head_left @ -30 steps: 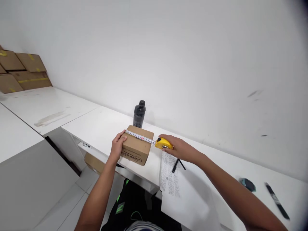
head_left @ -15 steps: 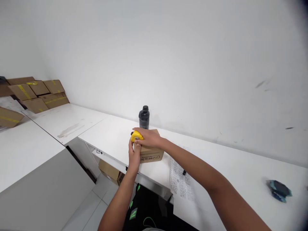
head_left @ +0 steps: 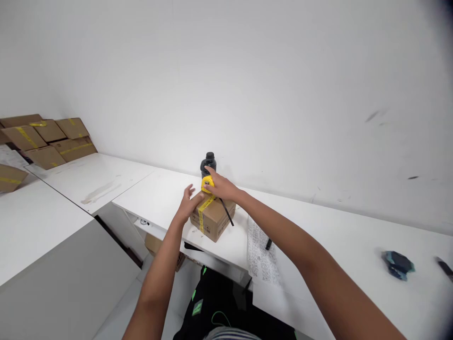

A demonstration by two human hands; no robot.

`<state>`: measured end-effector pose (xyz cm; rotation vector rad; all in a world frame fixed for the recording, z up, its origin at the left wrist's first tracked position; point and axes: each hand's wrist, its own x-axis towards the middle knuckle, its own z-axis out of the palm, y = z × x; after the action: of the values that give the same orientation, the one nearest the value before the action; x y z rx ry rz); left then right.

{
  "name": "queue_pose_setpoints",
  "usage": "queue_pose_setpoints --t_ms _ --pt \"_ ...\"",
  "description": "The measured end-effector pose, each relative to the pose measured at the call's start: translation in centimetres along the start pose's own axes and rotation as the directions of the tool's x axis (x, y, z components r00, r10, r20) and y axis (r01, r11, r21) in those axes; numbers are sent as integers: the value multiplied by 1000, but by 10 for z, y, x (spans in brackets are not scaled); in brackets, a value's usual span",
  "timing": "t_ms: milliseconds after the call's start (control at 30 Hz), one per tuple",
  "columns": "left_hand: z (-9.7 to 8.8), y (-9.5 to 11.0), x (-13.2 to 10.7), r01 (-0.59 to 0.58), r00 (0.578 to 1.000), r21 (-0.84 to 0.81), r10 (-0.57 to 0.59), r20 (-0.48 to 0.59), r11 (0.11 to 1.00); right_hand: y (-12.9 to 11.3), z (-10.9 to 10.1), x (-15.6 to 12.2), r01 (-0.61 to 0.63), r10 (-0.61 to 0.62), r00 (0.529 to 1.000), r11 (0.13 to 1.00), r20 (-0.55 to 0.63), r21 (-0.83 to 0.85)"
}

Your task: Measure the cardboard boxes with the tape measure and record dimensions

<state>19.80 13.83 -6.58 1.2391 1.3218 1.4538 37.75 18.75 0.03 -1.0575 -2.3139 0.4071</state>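
Observation:
A yellow tape measure (head_left: 207, 183) is gripped in my right hand (head_left: 223, 187), just above the far top edge of a small cardboard box (head_left: 214, 216). A dark strap (head_left: 226, 211) hangs from below that hand across the box's side. Yellow tape runs over the box's top and down its front. My left hand (head_left: 188, 204) is at the box's left, fingers spread apart, with the thumb at its top edge; whether it presses on the box I cannot tell. Right behind the tape measure stands a dark bottle with a black cap (head_left: 210, 159), partly hidden.
Printed sheets (head_left: 262, 252) with a black pen-like thing (head_left: 269, 244) lie right of the box. Farther right are a dark teal object (head_left: 398, 264) and a dark item (head_left: 444, 267). Taped cartons (head_left: 47, 138) are stacked far left. Another carton (head_left: 153, 243) sits below the white table (head_left: 159, 193).
The box has turned, so its taped top and front now face me. My left hand has come off the tape measure and opened. My right hand has lifted the tape measure slightly away.

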Motion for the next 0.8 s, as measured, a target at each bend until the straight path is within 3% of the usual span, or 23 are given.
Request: queue_pose_setpoints --t_ms 100,200,333,433,667,800 --pt "6 -8 8 47 981 -74 -33 189 996 -3 10 6 36 -36 998 999 57 -5" --pt "7 -12 9 4 971 -76 14 237 997 -9 14 8 56 -50 994 997 98 -59" --pt "5 -11 9 -5 967 -94 29 253 996 -8 4 -6 62 -52 992 995 119 -80" --pt "5 -12 13 29 965 -122 4 263 992 -3 -11 -37 34 -26 994 997 103 -76" --pt "4 -12 18 109 954 -116 -71 291 987 5 -43 -137 -124 136 988 981 74 -148" --pt "6 -9 16 106 955 -118 -68 288 987 6 -48 -162 -191 201 979 968 46 -160"
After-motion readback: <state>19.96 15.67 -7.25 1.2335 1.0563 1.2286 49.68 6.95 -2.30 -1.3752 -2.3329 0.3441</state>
